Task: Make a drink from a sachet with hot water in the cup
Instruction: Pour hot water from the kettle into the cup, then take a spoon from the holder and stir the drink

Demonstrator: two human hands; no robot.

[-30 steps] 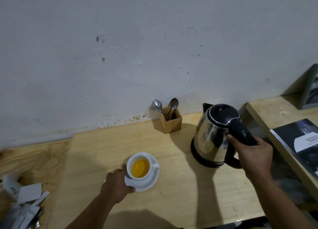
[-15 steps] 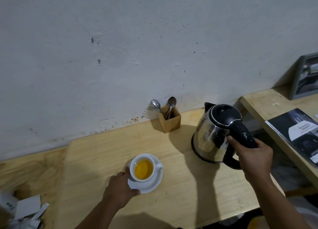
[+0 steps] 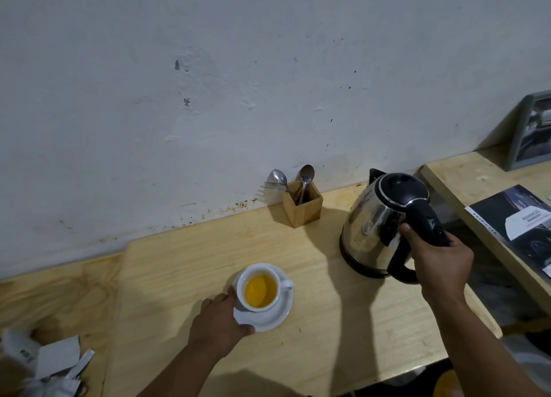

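Both hands grip: left hand (image 3: 220,322) on the saucer (image 3: 268,316), right hand (image 3: 438,262) round the kettle (image 3: 372,226) handle. Kettle now sits upright near the tabletop's (image 3: 328,337) back edge; pouring seems finished, cup (image 3: 259,289) full.

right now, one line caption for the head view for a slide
Left hand steadies the saucer under a cup of yellow drink while the right hand grips the kettle handle.
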